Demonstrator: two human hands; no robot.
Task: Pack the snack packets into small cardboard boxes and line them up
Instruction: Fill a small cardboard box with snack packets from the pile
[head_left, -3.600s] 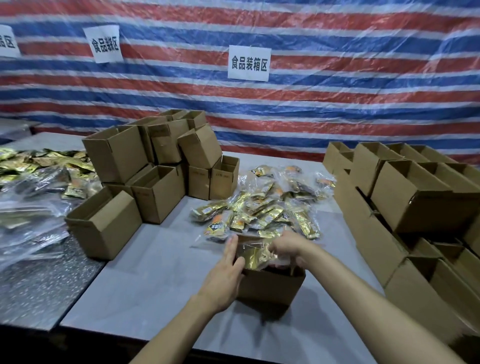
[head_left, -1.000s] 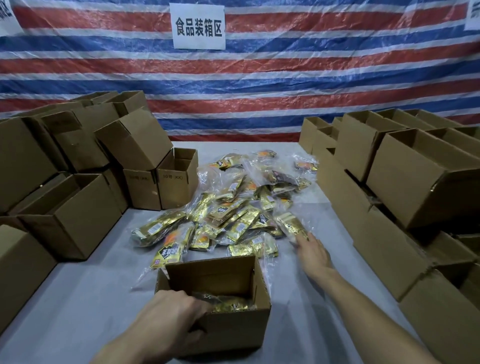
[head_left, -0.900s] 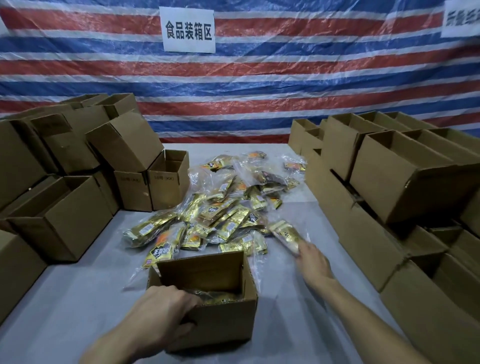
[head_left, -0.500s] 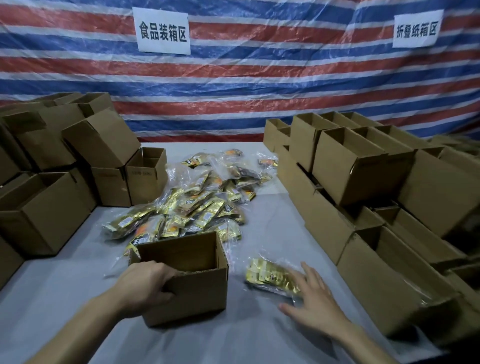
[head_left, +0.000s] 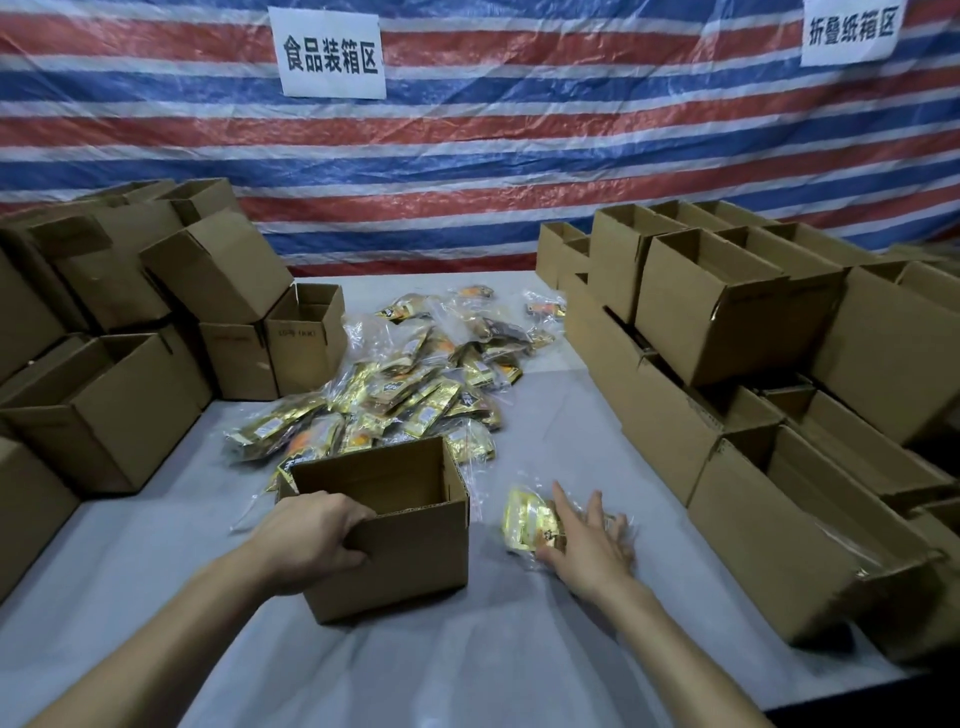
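Cardboard box (head_left: 400, 561), left hand (head_left: 311, 540) grip curled over rim; right hand (head_left: 587, 551) flat, open-fingered, on crinkly gold packet (head_left: 530, 525)

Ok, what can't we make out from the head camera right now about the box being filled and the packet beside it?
Head view only:
Floor and contents of the open box: hidden by its near wall.
Fingertips of the left hand: curled over the rim, inside the box.
Label of the loose packet: blurred, partly covered by the right hand.
The right-hand boxes: interiors dark, stack cut off by the frame edge.
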